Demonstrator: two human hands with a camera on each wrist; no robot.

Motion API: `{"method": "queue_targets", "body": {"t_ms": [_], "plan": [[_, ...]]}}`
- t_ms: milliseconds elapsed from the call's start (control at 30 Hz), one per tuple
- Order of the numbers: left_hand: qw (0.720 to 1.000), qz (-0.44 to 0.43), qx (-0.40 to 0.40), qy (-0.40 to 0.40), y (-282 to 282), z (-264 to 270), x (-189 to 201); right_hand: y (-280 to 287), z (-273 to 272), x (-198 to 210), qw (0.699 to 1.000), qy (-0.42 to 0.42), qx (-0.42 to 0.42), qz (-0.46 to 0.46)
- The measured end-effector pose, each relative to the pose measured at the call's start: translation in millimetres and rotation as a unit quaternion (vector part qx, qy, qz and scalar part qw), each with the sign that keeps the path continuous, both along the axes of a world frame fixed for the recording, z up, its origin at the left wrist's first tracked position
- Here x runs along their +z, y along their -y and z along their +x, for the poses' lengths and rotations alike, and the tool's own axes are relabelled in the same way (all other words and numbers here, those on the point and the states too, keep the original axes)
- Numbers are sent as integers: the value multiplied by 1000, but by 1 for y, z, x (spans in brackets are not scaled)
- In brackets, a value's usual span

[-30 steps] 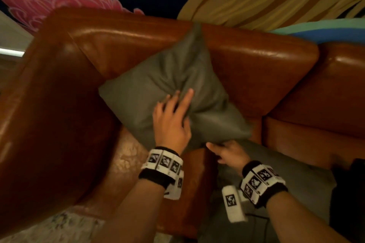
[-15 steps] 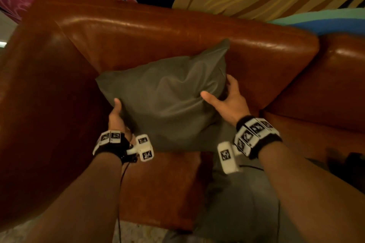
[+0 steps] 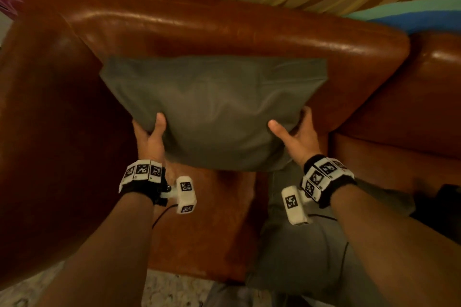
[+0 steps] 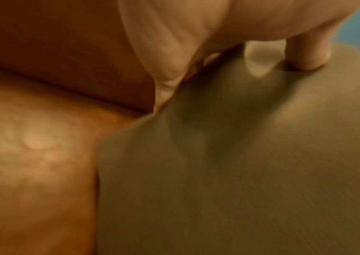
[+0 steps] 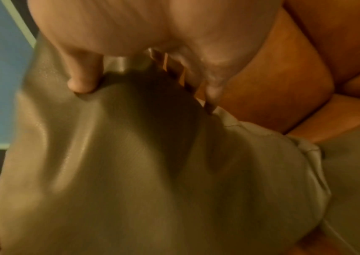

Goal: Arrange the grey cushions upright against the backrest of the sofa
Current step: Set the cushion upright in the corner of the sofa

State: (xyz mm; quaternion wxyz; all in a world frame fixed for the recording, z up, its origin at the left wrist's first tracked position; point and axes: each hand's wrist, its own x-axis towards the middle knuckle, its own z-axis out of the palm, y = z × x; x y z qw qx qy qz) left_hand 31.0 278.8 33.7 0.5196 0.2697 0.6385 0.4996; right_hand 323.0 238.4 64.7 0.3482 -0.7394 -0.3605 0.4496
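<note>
A grey cushion [image 3: 214, 107] stands upright and square against the brown leather backrest [image 3: 224, 25] of the sofa. My left hand [image 3: 149, 134] grips its lower left corner, thumb on the front face and fingers hidden behind. My right hand [image 3: 296, 137] grips the lower right corner the same way. The left wrist view shows my thumb [image 4: 305, 53] pressing into the grey cushion [image 4: 240, 163]. The right wrist view shows my thumb [image 5: 83, 75] on the grey cushion [image 5: 109, 172]. A second grey cushion [image 3: 309, 257] lies flat on the seat below my right arm.
The sofa's wide left armrest [image 3: 50, 132] is close beside the cushion. Bare seat leather [image 3: 212, 219] lies under the cushion. A second sofa section [image 3: 424, 107] continues to the right. A dark object [image 3: 444, 207] sits at the right edge. Patterned floor [image 3: 162, 289] shows below.
The cushion has turned from a tilted diamond to level and square against the backrest. My hands have moved from its face and lower edge to its lower corners, gripping both.
</note>
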Motion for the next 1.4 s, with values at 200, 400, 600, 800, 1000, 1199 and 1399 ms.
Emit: {"method": "queue_targets", "body": {"t_ms": [200,400,600,800,1000,1199,1399], "plan": [[999,-1,17,28,8,-26,1,-1,-20,11,997,-60,27,27],[991,114,47,-59,4,-52,27,-3,-39,0,993,-100,22,59],[996,18,-52,-65,-3,5,-3,16,6,-20,996,-70,-48,-14],[985,-46,-100,-132,4,26,-12,18,40,-26,996,33,40,-71],[979,-35,-95,-175,12,23,-12,38,69,-21,991,2,79,-112],[974,-60,67,-208,56,23,-24,118,179,-28,964,127,85,-220],[797,-356,-379,-306,208,112,-80,170,268,-69,857,250,259,-369]]}}
